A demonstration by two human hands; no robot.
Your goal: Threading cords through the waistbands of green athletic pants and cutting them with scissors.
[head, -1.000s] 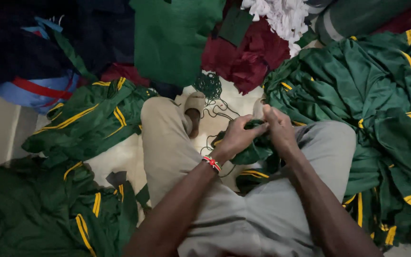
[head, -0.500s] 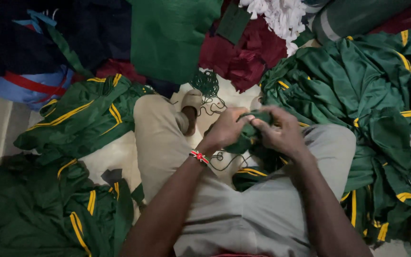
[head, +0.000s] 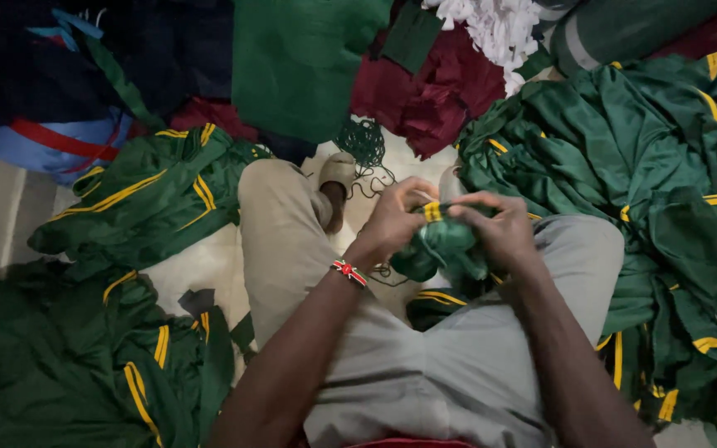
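Note:
I sit on the floor with my legs folded, in grey trousers (head: pixel 425 365). Both hands are raised over my lap and hold a bunched green garment with yellow stripes (head: pixel 446 245). My left hand (head: pixel 396 217) pinches its striped edge from the left; a red beaded band circles that wrist. My right hand (head: pixel 499 226) grips the same bunch from the right, fingers curled over the cloth. The garment's lower part hangs down onto my lap.
Piles of green garments with yellow stripes lie at left (head: pixel 139 195), lower left (head: pixel 68 357) and right (head: pixel 624 166). Maroon cloth (head: pixel 441 91), a plain green sheet (head: pixel 300 58), white fringe (head: pixel 499 29), tangled green thread (head: pixel 364 141) and a blue bag (head: pixel 51 145) lie beyond my knees.
My hands have lifted and drawn the green garment up into a tighter bunch. The view has shifted slightly; the piles around me have not moved.

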